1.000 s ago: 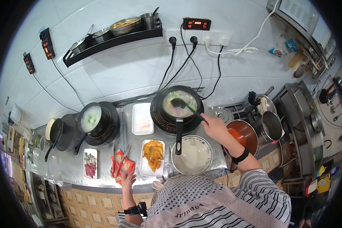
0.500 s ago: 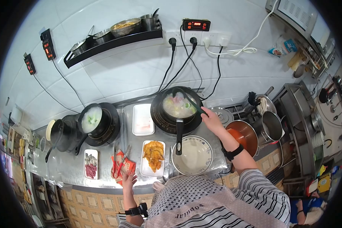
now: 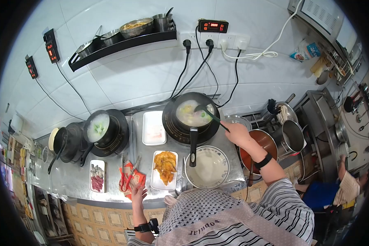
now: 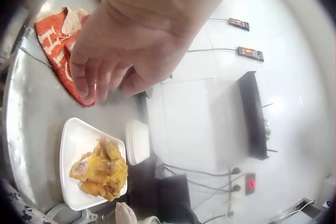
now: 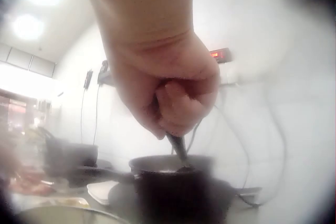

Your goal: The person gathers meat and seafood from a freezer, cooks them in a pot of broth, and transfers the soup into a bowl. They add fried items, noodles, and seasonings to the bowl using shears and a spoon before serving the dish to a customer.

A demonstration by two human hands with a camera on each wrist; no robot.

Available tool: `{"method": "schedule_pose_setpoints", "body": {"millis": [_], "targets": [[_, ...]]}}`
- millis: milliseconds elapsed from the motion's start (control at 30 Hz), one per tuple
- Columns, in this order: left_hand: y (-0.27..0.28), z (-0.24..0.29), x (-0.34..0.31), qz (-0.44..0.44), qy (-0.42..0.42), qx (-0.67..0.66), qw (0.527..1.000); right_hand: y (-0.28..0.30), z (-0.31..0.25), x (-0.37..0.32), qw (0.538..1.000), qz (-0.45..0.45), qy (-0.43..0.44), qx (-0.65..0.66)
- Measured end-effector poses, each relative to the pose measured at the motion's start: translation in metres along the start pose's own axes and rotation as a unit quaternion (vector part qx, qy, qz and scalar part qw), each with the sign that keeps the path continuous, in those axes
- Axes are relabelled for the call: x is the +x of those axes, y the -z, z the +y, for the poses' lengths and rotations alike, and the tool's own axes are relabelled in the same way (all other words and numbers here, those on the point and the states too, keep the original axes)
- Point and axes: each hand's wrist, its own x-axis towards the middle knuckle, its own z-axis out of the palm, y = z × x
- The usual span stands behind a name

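My right hand [image 3: 238, 134] grips the dark green handle of a ladle [image 3: 215, 118]. The ladle's bowl dips into a cloudy soup [image 3: 188, 117] with green and yellow pieces, in a black long-handled pot [image 3: 193, 135] on a round cooker. From the right wrist view, curled fingers wrap the handle above the pot's rim. At the counter's front edge, my left hand [image 3: 138, 194] hangs with loosely bent fingers over a red cloth [image 4: 59, 50], overlapping it in the left wrist view. A red-handled metal tool [image 3: 130, 181] lies on that cloth.
Right of the cloth sit a tray of yellow-coated meat [image 3: 165, 167] and a white patterned bowl [image 3: 209, 174]. A second pot [image 3: 97, 128] steams on the left. A pot of orange-red liquid [image 3: 256, 148] stands at right. Another person [image 3: 332, 192] is at far right.
The ladle has swept from the soup's middle to the back, then to the right side; my right hand shifts slightly right. My left hand stays put. A person has come into view at right.
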Motion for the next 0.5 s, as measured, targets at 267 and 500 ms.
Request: {"method": "schedule_pose_setpoints", "body": {"millis": [267,500], "targets": [[-0.001,-0.002,-0.003,0.003,-0.005,-0.008,1.0,0.017,0.004,-0.03,0.961,0.13,-0.004,0.244],[-0.008,-0.001,0.001,0.0,-0.001,-0.006,1.0,-0.086,0.02,-0.026,0.952,0.238,0.037,0.187]]}}
